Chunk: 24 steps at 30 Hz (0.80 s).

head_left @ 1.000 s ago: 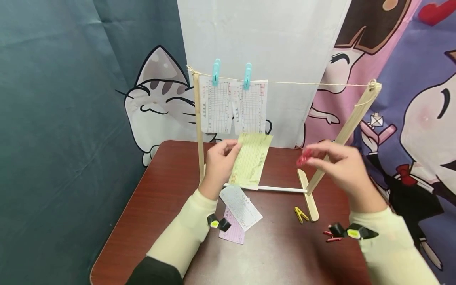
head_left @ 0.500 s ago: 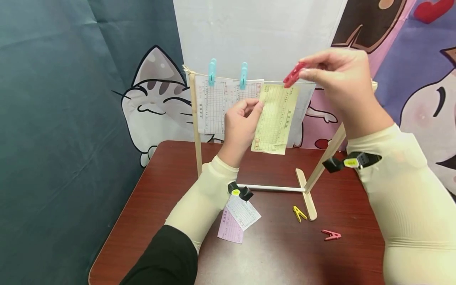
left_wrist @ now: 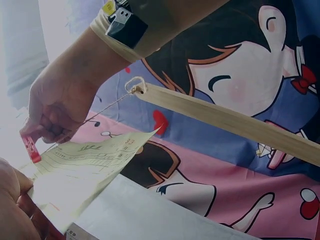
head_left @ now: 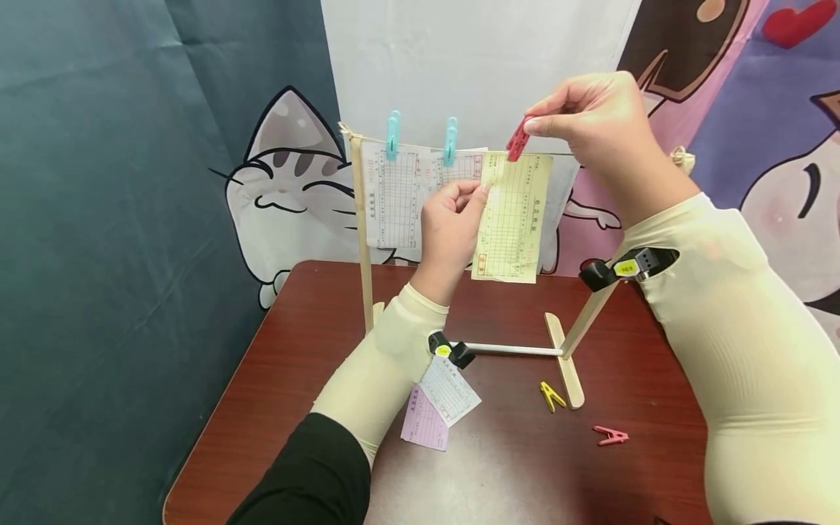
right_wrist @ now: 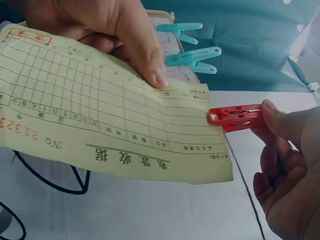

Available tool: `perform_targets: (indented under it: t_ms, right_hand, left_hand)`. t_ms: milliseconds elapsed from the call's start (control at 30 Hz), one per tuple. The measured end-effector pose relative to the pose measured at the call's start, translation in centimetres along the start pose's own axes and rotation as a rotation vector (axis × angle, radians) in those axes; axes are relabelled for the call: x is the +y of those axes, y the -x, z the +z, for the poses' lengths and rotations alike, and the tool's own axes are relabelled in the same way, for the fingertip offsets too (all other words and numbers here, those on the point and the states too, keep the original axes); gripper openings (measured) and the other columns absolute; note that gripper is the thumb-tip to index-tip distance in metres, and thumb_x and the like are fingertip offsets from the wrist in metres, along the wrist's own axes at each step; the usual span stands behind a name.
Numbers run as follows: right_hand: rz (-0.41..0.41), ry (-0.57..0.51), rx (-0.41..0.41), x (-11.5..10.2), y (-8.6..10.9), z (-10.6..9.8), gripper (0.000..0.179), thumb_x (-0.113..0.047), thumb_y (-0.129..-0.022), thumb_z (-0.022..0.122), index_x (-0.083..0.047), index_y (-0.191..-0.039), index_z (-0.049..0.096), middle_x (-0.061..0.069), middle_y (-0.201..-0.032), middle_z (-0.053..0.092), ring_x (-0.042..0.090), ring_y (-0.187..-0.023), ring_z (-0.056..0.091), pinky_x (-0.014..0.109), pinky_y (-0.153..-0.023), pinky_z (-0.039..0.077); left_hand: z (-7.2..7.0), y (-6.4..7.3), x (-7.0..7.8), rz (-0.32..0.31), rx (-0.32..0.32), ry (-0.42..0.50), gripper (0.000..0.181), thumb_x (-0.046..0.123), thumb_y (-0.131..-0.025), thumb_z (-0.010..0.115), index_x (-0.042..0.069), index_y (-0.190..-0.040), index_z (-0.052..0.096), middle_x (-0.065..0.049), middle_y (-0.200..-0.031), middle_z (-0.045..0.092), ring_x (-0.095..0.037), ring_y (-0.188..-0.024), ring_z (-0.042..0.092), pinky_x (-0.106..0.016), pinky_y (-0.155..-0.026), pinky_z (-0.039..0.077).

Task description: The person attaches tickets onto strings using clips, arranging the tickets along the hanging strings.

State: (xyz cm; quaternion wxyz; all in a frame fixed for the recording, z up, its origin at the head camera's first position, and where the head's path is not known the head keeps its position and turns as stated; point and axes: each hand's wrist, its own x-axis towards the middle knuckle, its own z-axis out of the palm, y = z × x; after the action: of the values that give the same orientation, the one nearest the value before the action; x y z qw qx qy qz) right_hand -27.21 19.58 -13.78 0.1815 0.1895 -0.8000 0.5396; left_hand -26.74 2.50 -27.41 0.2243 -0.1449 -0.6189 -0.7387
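Note:
A yellow printed receipt slip (head_left: 513, 226) hangs upright at the string line (head_left: 564, 154). My left hand (head_left: 454, 226) pinches its left edge between thumb and fingers. With thumb and fingertips my right hand (head_left: 590, 127) pinches the handle end of a red clothespin (head_left: 518, 141). In the right wrist view the red clothespin (right_wrist: 237, 116) has its tip over the slip's top edge, about midway along it. To the left, two white slips (head_left: 394, 200) hang from the same string under light-blue clothespins (head_left: 392, 136); my left hand covers part of the second one.
A wooden frame with a left post (head_left: 363, 233) and a slanting right post (head_left: 590, 321) carries the string. On the table (head_left: 295, 364) lie a white slip (head_left: 450, 390), a purple slip (head_left: 424, 421), a yellow clothespin (head_left: 551, 396) and a pink clothespin (head_left: 611, 435).
Both hands have risen, bringing the yellow slip up from low in the frame to the string. The red clothespin has moved up and left onto the slip's top edge.

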Motion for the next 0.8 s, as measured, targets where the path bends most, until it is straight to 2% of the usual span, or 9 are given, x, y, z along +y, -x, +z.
perform_targets:
  t_ms: [233,433,567,700,800]
  right_hand:
    - [-0.002,0.066,-0.049,0.2,0.1,0.3,0.011,-0.005,-0.083,0.087,-0.005,-0.093,0.083,-0.007,-0.080,0.077,0.006,-0.075,0.068,0.019,-0.068,0.048]
    - [0.022,0.153,-0.152,0.2,0.4,0.1,0.030,-0.013,-0.086,0.086,-0.006,-0.114,0.079,-0.009,-0.090,0.078,0.008,-0.085,0.069,0.017,-0.076,0.050]
    - [0.044,0.185,-0.203,0.1,0.5,-0.2,0.041,-0.018,-0.088,0.085,-0.009,-0.126,0.075,-0.009,-0.096,0.078,0.010,-0.091,0.068,0.017,-0.079,0.049]
    - [0.050,0.250,-0.208,0.1,0.7,-0.5,0.048,-0.022,-0.088,0.085,-0.014,-0.134,0.071,-0.011,-0.101,0.077,0.009,-0.095,0.067,0.016,-0.079,0.048]
    - [0.034,0.310,-0.188,0.3,0.8,-0.7,0.051,-0.026,-0.088,0.085,-0.018,-0.136,0.070,-0.013,-0.103,0.076,0.010,-0.093,0.067,0.017,-0.074,0.046]
  left_hand:
    - [0.0,-0.2,-0.2,0.014,0.014,0.004,0.015,0.012,-0.100,0.071,-0.001,-0.104,0.076,-0.010,-0.087,0.077,-0.009,-0.067,0.065,-0.024,-0.061,0.055]
    - [-0.1,-0.3,-0.3,0.067,0.013,-0.008,0.015,0.013,-0.099,0.071,-0.001,-0.103,0.075,-0.009,-0.088,0.077,-0.007,-0.068,0.063,-0.023,-0.061,0.053]
    - [-0.2,-0.2,-0.4,0.065,0.013,-0.016,0.015,0.012,-0.099,0.071,-0.001,-0.103,0.075,-0.008,-0.089,0.077,-0.007,-0.070,0.065,-0.024,-0.062,0.055]
    - [-0.2,-0.1,-0.4,0.056,0.005,-0.012,0.015,0.013,-0.099,0.072,-0.001,-0.105,0.075,-0.008,-0.091,0.078,-0.009,-0.074,0.069,-0.027,-0.066,0.059]
    - [-0.2,0.0,-0.5,0.069,0.004,-0.035,0.015,0.013,-0.098,0.072,0.000,-0.105,0.076,-0.008,-0.091,0.078,-0.008,-0.076,0.068,-0.026,-0.069,0.057]
